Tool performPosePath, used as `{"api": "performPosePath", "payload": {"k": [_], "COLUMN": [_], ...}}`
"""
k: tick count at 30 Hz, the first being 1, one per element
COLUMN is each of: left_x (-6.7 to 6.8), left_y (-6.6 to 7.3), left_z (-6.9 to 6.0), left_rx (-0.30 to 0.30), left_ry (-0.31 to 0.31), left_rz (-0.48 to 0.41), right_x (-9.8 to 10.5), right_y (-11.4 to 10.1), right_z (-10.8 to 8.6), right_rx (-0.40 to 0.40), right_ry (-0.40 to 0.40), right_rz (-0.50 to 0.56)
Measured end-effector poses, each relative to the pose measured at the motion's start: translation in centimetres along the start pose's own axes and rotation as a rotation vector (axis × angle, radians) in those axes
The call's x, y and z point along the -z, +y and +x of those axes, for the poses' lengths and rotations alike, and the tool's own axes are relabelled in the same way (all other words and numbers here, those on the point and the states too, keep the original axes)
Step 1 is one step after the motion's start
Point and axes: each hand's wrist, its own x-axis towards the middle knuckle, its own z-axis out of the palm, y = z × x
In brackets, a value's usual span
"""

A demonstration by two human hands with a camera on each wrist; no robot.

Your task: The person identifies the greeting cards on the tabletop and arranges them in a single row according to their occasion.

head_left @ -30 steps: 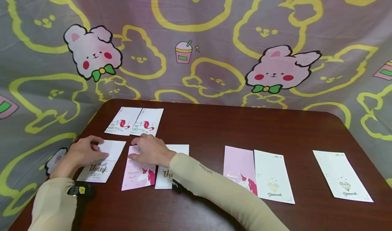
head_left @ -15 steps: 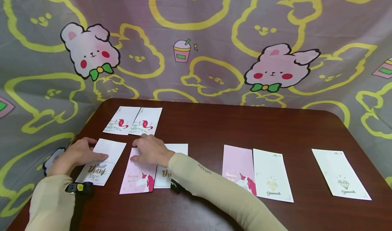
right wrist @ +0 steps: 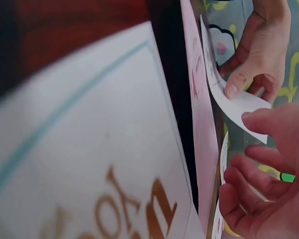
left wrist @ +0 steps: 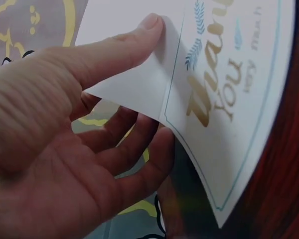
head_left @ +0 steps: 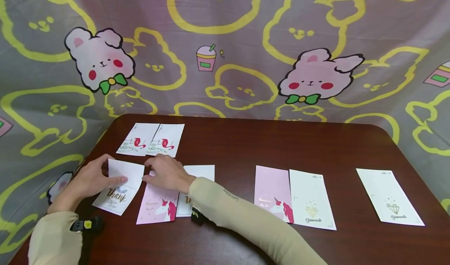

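My left hand (head_left: 92, 179) pinches a white "Thank You" card (left wrist: 229, 134) at the table's left side. The thumb presses on its blank upper part while the fingers are bent behind it; the card bows, with its near part tilted up in the left wrist view. My right hand (head_left: 166, 174) hovers over the top of a pink unicorn card (head_left: 154, 206), fingers loosely bent. In the right wrist view its thumb tip overlaps the edge of the held card; whether it touches, I cannot tell. Under the right wrist lies a second "Thank You" card (right wrist: 104, 139), partly hidden by the sleeve.
Two flamingo cards (head_left: 137, 138) lie side by side at the back left. Right of centre are another unicorn card (head_left: 272, 187) and a diamond card (head_left: 313, 194), with a second diamond card (head_left: 390, 194) farther right. A patterned cloth (head_left: 239, 31) hangs behind the brown table (head_left: 281, 148).
The left hand has lifted the "Thank You" card off the table, bending it upward, and its fingers have gone behind it. The right hand has shifted slightly left toward that card.
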Motion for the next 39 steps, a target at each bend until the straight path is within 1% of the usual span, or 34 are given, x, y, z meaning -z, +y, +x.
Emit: {"api": "performPosePath", "payload": {"k": [3,6,9,12,16,18,20,22,26,30,33,35,39], "left_x": [-0.1,0.1,0.3,0.6,0.9,0.9,1.0,1.0,1.1,1.0,0.9,0.7,0.4], "left_y": [0.2,0.3,0.3,0.0,-0.2,-0.1,0.2,0.5,1.5,2.7,3.9,4.7,6.2], "left_z": [0.0,-0.2,-0.3,-0.6,-1.0,-1.1,-1.3,-1.4,-1.6,-1.5,-1.4,-1.3,-0.8], "left_rx": [-0.007,-0.037,-0.074,-0.089,-0.097,-0.104,-0.117,-0.137,-0.177,-0.182,-0.173,-0.175,-0.171], "left_ry": [-0.003,0.007,0.018,0.002,-0.033,-0.029,-0.011,0.017,0.08,0.12,0.128,0.126,0.12], "left_rz": [-0.007,-0.036,-0.075,-0.099,-0.117,-0.128,-0.14,-0.152,-0.188,-0.244,-0.276,-0.291,-0.296], "right_x": [0.0,0.1,0.3,0.5,0.6,0.7,0.8,1.0,1.6,2.2,2.5,2.8,3.6], "right_y": [0.0,0.1,0.3,0.5,0.6,0.6,0.6,0.7,1.0,1.5,2.0,2.4,3.2], "right_z": [0.0,0.0,-0.1,-0.2,-0.4,-0.5,-0.7,-0.8,-1.3,-1.8,-2.2,-2.4,-2.9], "right_rx": [0.031,0.055,0.051,-0.008,-0.134,-0.179,-0.202,-0.218,-0.22,-0.22,-0.215,-0.209,-0.206], "right_ry": [0.015,0.037,0.053,0.06,0.061,0.062,0.066,0.082,0.128,0.151,0.163,0.179,0.207], "right_rz": [0.052,0.116,0.239,0.431,0.769,0.91,1.001,1.028,1.017,1.029,1.008,0.971,0.923]}}
